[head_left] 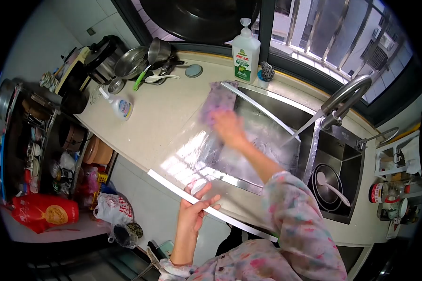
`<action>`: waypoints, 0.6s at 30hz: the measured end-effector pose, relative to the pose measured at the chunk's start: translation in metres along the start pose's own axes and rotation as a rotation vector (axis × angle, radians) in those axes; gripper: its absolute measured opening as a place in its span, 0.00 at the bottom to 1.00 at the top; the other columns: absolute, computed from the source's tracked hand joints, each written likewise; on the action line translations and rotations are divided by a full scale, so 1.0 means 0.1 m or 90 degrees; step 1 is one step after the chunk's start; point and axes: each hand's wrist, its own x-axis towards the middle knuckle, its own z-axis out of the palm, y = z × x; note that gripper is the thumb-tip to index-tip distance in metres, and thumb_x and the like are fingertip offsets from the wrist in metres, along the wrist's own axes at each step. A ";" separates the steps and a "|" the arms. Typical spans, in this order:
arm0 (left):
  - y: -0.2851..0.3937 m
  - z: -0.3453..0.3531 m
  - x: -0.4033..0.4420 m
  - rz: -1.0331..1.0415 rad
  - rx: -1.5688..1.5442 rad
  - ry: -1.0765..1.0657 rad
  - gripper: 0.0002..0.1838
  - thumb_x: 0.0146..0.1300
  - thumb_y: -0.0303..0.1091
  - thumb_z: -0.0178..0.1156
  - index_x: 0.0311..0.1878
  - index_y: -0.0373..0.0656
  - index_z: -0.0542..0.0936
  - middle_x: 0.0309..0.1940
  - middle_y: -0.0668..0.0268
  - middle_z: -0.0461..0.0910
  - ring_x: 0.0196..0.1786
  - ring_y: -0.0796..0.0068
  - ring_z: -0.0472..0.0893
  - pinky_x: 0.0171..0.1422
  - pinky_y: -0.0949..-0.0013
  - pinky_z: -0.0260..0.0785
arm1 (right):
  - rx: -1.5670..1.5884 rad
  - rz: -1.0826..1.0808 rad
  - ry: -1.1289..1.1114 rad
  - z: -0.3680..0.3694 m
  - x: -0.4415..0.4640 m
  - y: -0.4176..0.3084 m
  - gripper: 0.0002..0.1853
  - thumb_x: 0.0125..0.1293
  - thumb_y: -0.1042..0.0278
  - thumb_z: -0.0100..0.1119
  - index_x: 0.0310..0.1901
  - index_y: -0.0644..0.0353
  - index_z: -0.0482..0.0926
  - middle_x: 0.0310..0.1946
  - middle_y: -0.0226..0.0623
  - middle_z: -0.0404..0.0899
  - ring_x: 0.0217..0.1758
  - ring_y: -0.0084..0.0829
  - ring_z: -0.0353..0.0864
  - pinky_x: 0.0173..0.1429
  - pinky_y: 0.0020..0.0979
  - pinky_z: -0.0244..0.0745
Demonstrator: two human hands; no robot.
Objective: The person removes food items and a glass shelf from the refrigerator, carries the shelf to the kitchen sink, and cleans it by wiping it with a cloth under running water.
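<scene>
A clear panel point(186, 151) takes centre stage here, see-through and glossy, stretching from the front edge of the worktop point(147, 105) out over the larger basin of the sink point(316, 136). What a shine on it: a hard white patch of glare on the left part, cloudy wet smears and streaks towards the right, metal showing through beneath. Two opposite sides carry slim white strips; the near strip point(170, 187) slants along the front, and the far strip point(263, 110) slants across the basin. Whether the panel rests on the sink rim, one cannot tell. The left hand point(196, 207) is clamped on the near strip, thumb across the top. Over to the right hand point(227, 127), well apart from the left, and it's on a purple cloth point(219, 99) at the panel's far left corner; blur hides how tightly those fingers close. Water point(305, 125) pours from the curved tap point(349, 96), slanting down at the right end of the far strip. A tall white bottle point(246, 56) stands upright behind the cloth, and a dark pot point(320, 199) with a pale ladle point(332, 188) sits in the smaller basin.
</scene>
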 end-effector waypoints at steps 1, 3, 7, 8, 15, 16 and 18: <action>-0.04 0.00 0.00 0.006 -0.008 0.010 0.41 0.45 0.09 0.44 0.66 0.47 0.50 0.56 0.46 0.65 0.46 0.45 0.77 0.42 0.52 0.78 | 0.010 0.068 0.051 0.22 0.09 0.52 0.20 0.64 0.54 0.41 0.57 0.47 0.65 0.62 0.35 0.58 0.67 0.42 0.50 0.62 0.62 0.47; -0.12 -0.03 0.01 0.008 -0.027 0.012 0.42 0.45 0.09 0.44 0.66 0.48 0.51 0.55 0.45 0.66 0.46 0.43 0.76 0.42 0.50 0.78 | 0.024 0.241 0.070 0.09 -0.17 1.00 0.22 0.66 0.51 0.38 0.59 0.48 0.63 0.63 0.34 0.57 0.68 0.40 0.50 0.63 0.61 0.47; -0.17 0.00 0.00 0.019 -0.026 0.006 0.40 0.45 0.10 0.44 0.65 0.46 0.53 0.54 0.47 0.68 0.47 0.43 0.76 0.43 0.49 0.78 | -0.065 0.338 0.150 0.14 -1.10 1.87 0.22 0.64 0.52 0.39 0.57 0.50 0.63 0.59 0.40 0.61 0.65 0.42 0.55 0.58 0.58 0.56; -0.17 -0.02 0.00 0.028 -0.007 -0.002 0.39 0.46 0.12 0.45 0.65 0.45 0.53 0.54 0.47 0.68 0.47 0.43 0.76 0.43 0.49 0.77 | -0.045 0.512 0.082 -0.03 -1.29 1.74 0.23 0.64 0.51 0.40 0.59 0.49 0.61 0.60 0.40 0.60 0.66 0.43 0.54 0.58 0.58 0.55; 0.14 -0.28 0.26 0.139 -0.048 0.007 0.31 0.55 0.34 0.52 0.63 0.41 0.58 0.59 0.56 0.66 0.52 0.42 0.72 0.46 0.49 0.74 | -0.055 0.466 0.067 0.02 -1.61 1.31 0.28 0.60 0.52 0.46 0.61 0.47 0.59 0.62 0.42 0.57 0.66 0.46 0.51 0.59 0.55 0.55; 0.16 -0.28 0.30 0.141 -0.078 0.018 0.30 0.56 0.35 0.51 0.63 0.41 0.59 0.59 0.57 0.65 0.52 0.42 0.72 0.47 0.49 0.74 | -0.063 0.422 0.073 0.01 -1.57 1.16 0.27 0.59 0.52 0.47 0.61 0.47 0.60 0.62 0.42 0.57 0.66 0.46 0.51 0.59 0.55 0.55; 0.13 -0.35 0.36 0.123 -0.049 -0.015 0.25 0.61 0.39 0.49 0.62 0.47 0.61 0.60 0.60 0.65 0.53 0.40 0.71 0.48 0.46 0.72 | 0.015 0.320 0.028 -0.07 -1.46 0.71 0.26 0.57 0.53 0.49 0.58 0.47 0.63 0.62 0.41 0.56 0.66 0.47 0.51 0.59 0.53 0.55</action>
